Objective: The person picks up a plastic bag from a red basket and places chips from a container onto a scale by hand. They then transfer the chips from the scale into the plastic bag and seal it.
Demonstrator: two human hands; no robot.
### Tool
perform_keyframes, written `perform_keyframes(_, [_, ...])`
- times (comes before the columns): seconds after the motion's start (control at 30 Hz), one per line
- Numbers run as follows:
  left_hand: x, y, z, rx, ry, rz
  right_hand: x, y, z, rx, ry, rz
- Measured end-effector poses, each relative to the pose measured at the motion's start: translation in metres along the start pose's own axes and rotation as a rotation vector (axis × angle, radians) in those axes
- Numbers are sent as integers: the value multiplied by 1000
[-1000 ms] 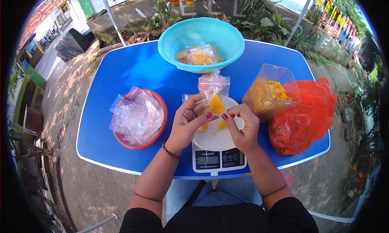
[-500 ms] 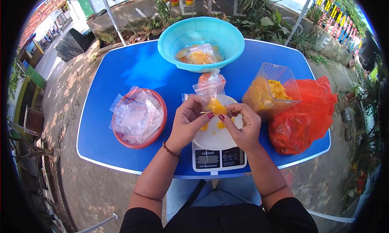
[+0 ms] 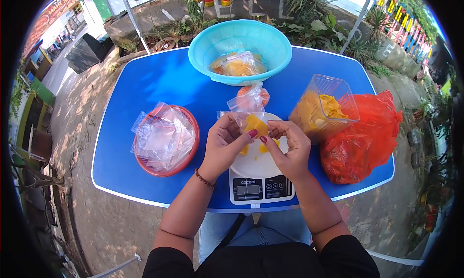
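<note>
Both hands are close together over a white digital kitchen scale (image 3: pixel 261 169). My left hand (image 3: pixel 224 142) pinches the left side of a small clear plastic bag (image 3: pixel 241 106). At the bag's right edge, my right hand (image 3: pixel 289 145) is closed, thumb and fingers pinching it. Yellow-orange chips (image 3: pixel 256 125) show through the plastic between the hands. More yellow pieces lie on the scale's round plate, partly covered by the fingers. Behind the bag is a small clear bag with orange contents (image 3: pixel 258 97).
A red basket (image 3: pixel 193 150) of clear zip bags stands left. Filled bags lie in the turquoise basin (image 3: pixel 241 34) at the back. To the right, a clear container (image 3: pixel 316 111) holds yellow chips beside a red plastic bag (image 3: pixel 360 140). All stand on the blue table (image 3: pixel 130 92).
The clear bag has tilted and shifted slightly left between my hands, and the chips in it sit a little higher. Both hands keep their grip.
</note>
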State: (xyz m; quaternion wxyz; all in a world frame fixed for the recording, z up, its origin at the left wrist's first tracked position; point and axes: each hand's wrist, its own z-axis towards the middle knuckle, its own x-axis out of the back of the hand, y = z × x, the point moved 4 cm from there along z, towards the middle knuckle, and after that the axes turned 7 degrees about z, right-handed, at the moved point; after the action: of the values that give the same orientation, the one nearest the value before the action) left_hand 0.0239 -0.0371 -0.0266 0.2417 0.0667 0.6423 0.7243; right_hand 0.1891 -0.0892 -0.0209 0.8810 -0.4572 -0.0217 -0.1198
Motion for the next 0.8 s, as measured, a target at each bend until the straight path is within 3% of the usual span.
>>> perform_keyframes(0.43, [-3,0,1,-66,57,29,0,-3,-1,-25,141,257])
perform_keyframes(0.57, [1,-7,3,69,33,1,0,-15,3,163,53,-70])
perform_keyframes(0.63, [0,-5,2,103,-14,-182,-2,-23,8,294,3,-194])
perform_keyframes(0.67, [-1,-3,1,120,-38,-274,-4,-25,9,284,-18,-174])
perform_keyframes(0.8, [2,-5,-1,60,-157,-157,-8,-27,7,235,-58,-85])
